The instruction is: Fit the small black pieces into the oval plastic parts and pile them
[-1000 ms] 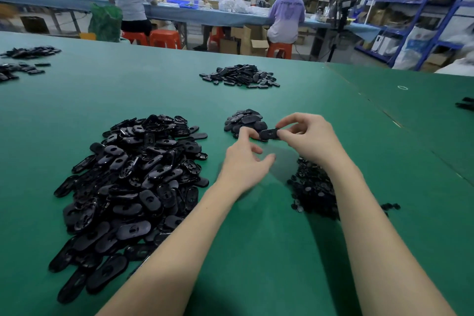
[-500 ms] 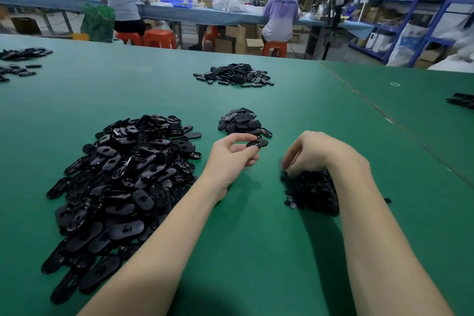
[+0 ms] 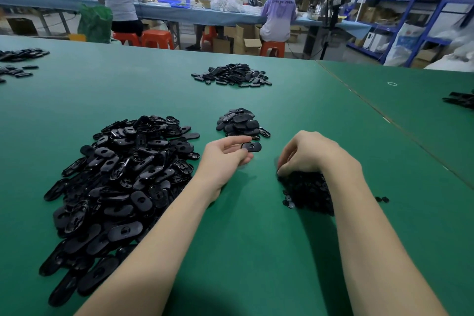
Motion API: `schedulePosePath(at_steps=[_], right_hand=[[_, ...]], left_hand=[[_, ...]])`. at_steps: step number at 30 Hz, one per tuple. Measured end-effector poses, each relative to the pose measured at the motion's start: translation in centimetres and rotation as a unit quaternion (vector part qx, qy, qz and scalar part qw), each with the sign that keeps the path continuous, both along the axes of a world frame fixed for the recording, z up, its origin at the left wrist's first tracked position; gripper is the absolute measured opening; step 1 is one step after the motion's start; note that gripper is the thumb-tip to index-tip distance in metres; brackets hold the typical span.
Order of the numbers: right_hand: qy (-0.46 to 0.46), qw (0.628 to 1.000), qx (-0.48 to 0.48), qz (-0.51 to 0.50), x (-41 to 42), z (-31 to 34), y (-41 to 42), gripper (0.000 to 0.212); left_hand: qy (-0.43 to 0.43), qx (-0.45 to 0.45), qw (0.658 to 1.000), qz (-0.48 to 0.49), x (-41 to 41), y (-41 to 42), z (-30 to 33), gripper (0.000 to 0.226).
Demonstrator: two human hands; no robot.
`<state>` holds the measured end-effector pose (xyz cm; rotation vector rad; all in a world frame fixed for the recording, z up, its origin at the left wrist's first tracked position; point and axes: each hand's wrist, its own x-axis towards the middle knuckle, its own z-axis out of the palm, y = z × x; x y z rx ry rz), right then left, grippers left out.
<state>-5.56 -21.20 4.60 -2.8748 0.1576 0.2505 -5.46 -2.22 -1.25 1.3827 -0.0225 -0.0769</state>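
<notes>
Head camera view, looking down along two bare forearms stretched over a green table [image 3: 256, 251]. Left hand [image 3: 225, 155] is turned palm inward, thumb on top, pinching one black oval plastic part [image 3: 252, 146] between the thumb and the curled fingertips; the part sticks out past the fingertips, lying flat and held just above the table. Just beyond those fingertips sits a small neat pile of oval parts [image 3: 241, 123]. Right hand [image 3: 307, 154] is arched knuckles up, wrist raised, with its fingers curled down and bunched together, their tips dug into the near edge of a heap of small black pieces [image 3: 307, 192]; whether they grip a piece cannot be told, since the tips are hidden. That heap lies under and behind the right fingers, running back beneath the wrist. Well to the outside of the left hand spreads a large loose heap of oval parts [image 3: 115, 187]. Far beyond both hands' fingertips lies another scattered pile of black parts [image 3: 230, 75], and past the table's end people sit on orange stools [image 3: 154, 38] at a long bench
</notes>
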Motion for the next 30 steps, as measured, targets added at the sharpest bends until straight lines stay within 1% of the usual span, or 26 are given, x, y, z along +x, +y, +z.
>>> schedulePosePath(at_steps=[3, 6, 9, 12, 14, 17, 20, 22, 25, 26, 30], right_hand=[[-0.016, 1.000, -0.013, 0.004, 0.0, 0.1, 0.3, 0.011], [-0.029, 0.999, -0.007, 0.013, 0.3, -0.3, 0.5, 0.006], [-0.027, 0.998, 0.052, 0.032, 0.6, -0.7, 0.6, 0.004], [-0.041, 0.992, 0.106, 0.052, 0.9, -0.8, 0.6, 0.010], [-0.068, 0.986, 0.144, 0.054, 1.0, -0.7, 0.8, 0.011], [-0.115, 0.969, 0.211, 0.057, 0.9, -0.3, 1.2, 0.007], [-0.114, 0.952, 0.276, 0.063, 0.6, 0.1, 1.6, 0.005], [-0.116, 0.945, 0.297, 0.065, 0.4, 0.3, 1.7, 0.005], [-0.113, 0.934, 0.331, 0.066, 0.2, 0.4, 2.0, 0.005], [-0.108, 0.931, 0.341, 0.070, 0.2, 0.4, 2.1, 0.005], [-0.085, 0.920, 0.376, 0.071, 0.2, 0.3, 3.0, 0.005]], left_hand=[[0.013, -0.017, 1.000, 0.001, 0.0, 0.0, 0.1, 0.026], [0.031, -0.051, 0.998, 0.007, 0.1, 0.0, 0.2, 0.018], [0.045, -0.084, 0.995, 0.020, 0.3, 0.0, 0.2, 0.007], [0.045, -0.083, 0.995, 0.022, 0.4, 0.2, 0.2, 0.016], [0.046, -0.085, 0.995, 0.013, 0.3, 0.3, 0.3, 0.022], [0.059, -0.103, 0.993, -0.002, 0.2, 0.2, 0.4, 0.019], [0.067, -0.120, 0.990, -0.014, 0.2, 0.3, 0.5, 0.012], [0.062, -0.104, 0.993, -0.006, 0.2, 0.4, 0.5, 0.008], [0.042, -0.013, 0.999, 0.020, 0.2, 0.6, 0.5, 0.008], [0.036, -0.001, 0.999, 0.024, 0.2, 0.6, 0.4, 0.009], [0.016, -0.033, 0.999, 0.031, 0.2, 0.8, 0.3, 0.024]])
